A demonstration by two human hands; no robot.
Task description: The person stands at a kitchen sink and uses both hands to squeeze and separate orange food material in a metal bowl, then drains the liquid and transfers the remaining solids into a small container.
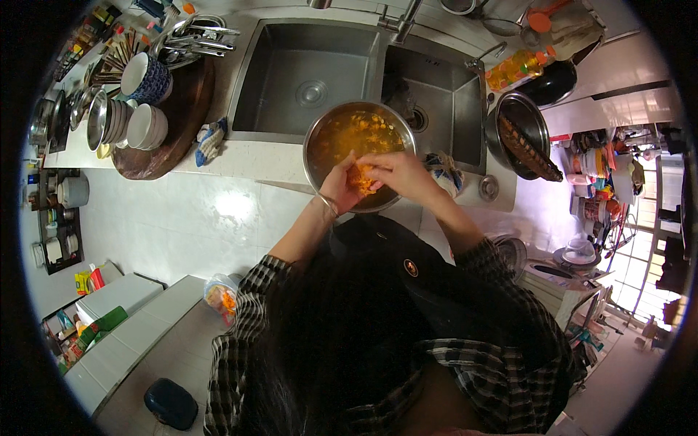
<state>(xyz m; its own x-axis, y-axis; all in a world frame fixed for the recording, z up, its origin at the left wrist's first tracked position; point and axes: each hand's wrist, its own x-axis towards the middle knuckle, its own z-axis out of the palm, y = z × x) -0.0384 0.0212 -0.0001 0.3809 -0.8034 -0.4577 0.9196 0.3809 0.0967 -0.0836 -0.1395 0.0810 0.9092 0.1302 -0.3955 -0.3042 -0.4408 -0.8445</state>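
A round stainless steel bowl (311, 139) holds cloudy yellow-orange water, with pale and orange bits (364, 131) floating towards its far side. Over the near part of the bowl, my left hand (339, 188) cups a clump of stringy orange pulp (360, 180). My right hand (402, 173) meets it from the right, its bent fingertips pressed into the clump. What kind of pulp it is cannot be told for sure. The bowl sits at the front edge of the double steel sink (272, 82), overlapping the divider between the basins.
On the left, a round wooden board (188, 117) bears stacked bowls (147, 128). A folded cloth (211, 141) lies left of the sink, another cloth (444, 173) right of the bowl. Farther right are a metal pot (499, 136) with a long dark brown object (526, 147) and a bottle (515, 71).
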